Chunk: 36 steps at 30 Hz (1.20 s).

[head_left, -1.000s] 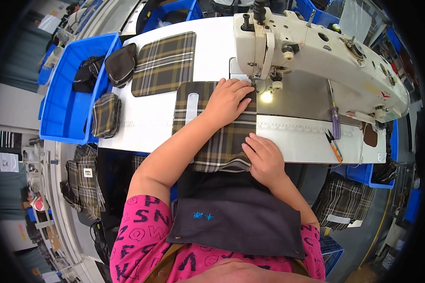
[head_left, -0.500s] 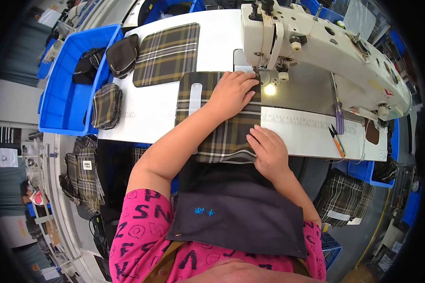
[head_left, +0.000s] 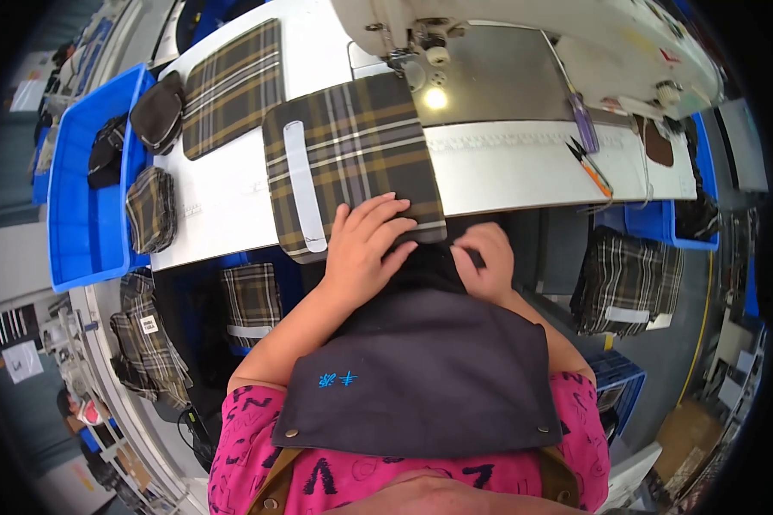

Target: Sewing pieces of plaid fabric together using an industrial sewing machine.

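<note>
A plaid fabric panel [head_left: 352,159] with a pale strip [head_left: 304,189] along its left part lies slightly turned on the white table. Its far right corner is close to the needle and presser area of the sewing machine [head_left: 404,39]. My left hand [head_left: 365,249] rests on the panel's near edge, fingers stretched out and spread. Just off the near right corner is my right hand [head_left: 487,262], over my dark apron [head_left: 421,369]. Its fingers are curled in; whatever they may hold is hidden.
Another plaid panel [head_left: 236,90] lies further back left. Beside it are a black piece [head_left: 157,112], a plaid stack [head_left: 152,210] and a blue bin [head_left: 64,197]. To the right lie a purple-handled screwdriver [head_left: 584,124] and orange-handled snips [head_left: 591,170]. Plaid pieces [head_left: 627,279] hang below the table.
My left hand has drawn back from beside the needle to the panel's near edge. The panel has turned slightly. My right hand has left the panel and curled its fingers. The view has shifted.
</note>
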Motion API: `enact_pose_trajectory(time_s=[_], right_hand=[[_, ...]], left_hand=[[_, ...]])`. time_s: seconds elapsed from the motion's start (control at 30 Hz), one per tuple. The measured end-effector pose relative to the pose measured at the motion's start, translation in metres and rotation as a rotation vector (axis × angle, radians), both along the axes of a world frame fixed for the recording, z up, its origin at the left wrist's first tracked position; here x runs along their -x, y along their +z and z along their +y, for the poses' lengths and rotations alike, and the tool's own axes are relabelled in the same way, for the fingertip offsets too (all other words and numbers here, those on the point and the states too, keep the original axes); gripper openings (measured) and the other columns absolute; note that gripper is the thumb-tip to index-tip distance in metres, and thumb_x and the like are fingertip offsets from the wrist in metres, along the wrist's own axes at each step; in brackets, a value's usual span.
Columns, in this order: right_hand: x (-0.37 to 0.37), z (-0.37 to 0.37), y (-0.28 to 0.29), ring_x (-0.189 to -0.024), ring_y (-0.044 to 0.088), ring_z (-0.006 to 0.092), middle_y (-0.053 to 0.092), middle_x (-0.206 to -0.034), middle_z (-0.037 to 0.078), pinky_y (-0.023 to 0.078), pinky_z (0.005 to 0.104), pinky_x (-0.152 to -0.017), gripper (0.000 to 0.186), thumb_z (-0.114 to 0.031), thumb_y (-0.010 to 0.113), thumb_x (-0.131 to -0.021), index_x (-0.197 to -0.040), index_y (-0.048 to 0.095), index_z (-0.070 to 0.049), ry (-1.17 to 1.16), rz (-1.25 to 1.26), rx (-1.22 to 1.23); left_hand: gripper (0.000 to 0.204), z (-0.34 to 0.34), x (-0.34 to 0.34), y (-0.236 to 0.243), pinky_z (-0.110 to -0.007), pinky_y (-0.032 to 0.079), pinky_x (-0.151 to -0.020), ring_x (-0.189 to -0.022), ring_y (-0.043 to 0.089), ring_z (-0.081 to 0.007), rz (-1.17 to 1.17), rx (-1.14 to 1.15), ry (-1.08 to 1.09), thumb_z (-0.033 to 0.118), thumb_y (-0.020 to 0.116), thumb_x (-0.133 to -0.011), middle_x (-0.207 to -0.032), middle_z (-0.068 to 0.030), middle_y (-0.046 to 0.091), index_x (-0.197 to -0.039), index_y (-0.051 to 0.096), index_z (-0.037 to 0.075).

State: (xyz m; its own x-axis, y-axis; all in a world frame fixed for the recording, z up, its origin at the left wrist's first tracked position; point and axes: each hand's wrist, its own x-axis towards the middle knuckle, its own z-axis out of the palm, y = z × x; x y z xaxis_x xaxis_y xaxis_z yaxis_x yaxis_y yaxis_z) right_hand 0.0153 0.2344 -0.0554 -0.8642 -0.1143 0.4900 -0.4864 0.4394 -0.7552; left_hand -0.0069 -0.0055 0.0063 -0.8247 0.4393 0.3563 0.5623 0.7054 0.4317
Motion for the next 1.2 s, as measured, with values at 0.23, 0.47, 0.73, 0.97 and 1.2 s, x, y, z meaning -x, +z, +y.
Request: enact_pose_trajectory(time_s=[0.23, 0.47, 0.73, 0.97, 1.2], right_hand=[[0.006, -0.03, 0.003, -0.069, 0.059, 0.0073, 0.067, -0.082, 0.001, 0.05, 0.0231, -0.063, 0.014, -0.013, 0.063, -0.102, -0.101, 0.071, -0.001, 0.347, -0.989, 0.74], [0.005, -0.036, 0.003, -0.066, 0.058, 0.0067, 0.066, -0.074, 0.001, 0.049, 0.0232, -0.062, 0.02, -0.015, 0.063, -0.102, -0.093, 0.074, -0.002, 0.374, -0.962, 0.747], [0.006, -0.037, 0.009, -0.063, 0.057, 0.0064, 0.069, -0.073, 0.001, 0.047, 0.0239, -0.058, 0.024, -0.018, 0.065, -0.101, -0.087, 0.074, -0.001, 0.318, -0.909, 0.665], [0.006, -0.034, 0.013, -0.063, 0.057, 0.0062, 0.069, -0.073, 0.001, 0.047, 0.0238, -0.057, 0.025, -0.019, 0.064, -0.102, -0.086, 0.073, -0.001, 0.325, -0.92, 0.653], [0.004, -0.032, 0.015, -0.064, 0.059, 0.0094, 0.068, -0.075, 0.003, 0.049, 0.0268, -0.059, 0.017, -0.012, 0.062, -0.098, -0.086, 0.071, -0.004, 0.388, -0.921, 0.653]], left_hand=[[0.038, 0.01, -0.001, 0.006, -0.044, 0.041, -0.088, -0.118, 0.064, -0.0254, 0.115, 0.062, -0.076, 0.016, 0.086, -0.075, -0.125, -0.0015, 0.07, -0.11, 0.07, 0.015], [0.031, 0.007, -0.003, -0.001, -0.043, 0.045, -0.084, -0.109, 0.067, -0.0218, 0.185, 0.072, -0.059, 0.011, 0.083, -0.076, -0.116, 0.0013, 0.073, -0.105, 0.074, 0.016], [0.036, 0.006, 0.001, 0.003, -0.039, 0.046, -0.08, -0.092, 0.062, -0.0192, 0.25, 0.095, -0.101, 0.009, 0.081, -0.072, -0.1, 0.004, 0.066, -0.107, 0.076, 0.016], [0.041, 0.004, 0.004, 0.002, -0.038, 0.044, -0.078, -0.087, 0.057, -0.0191, 0.288, 0.09, -0.171, 0.009, 0.082, -0.068, -0.098, 0.0032, 0.064, -0.109, 0.078, 0.016], [0.035, 0.01, 0.001, 0.001, -0.04, 0.043, -0.084, -0.089, 0.058, -0.0177, 0.322, 0.092, -0.105, 0.012, 0.082, -0.07, -0.099, 0.005, 0.065, -0.104, 0.078, 0.017]])
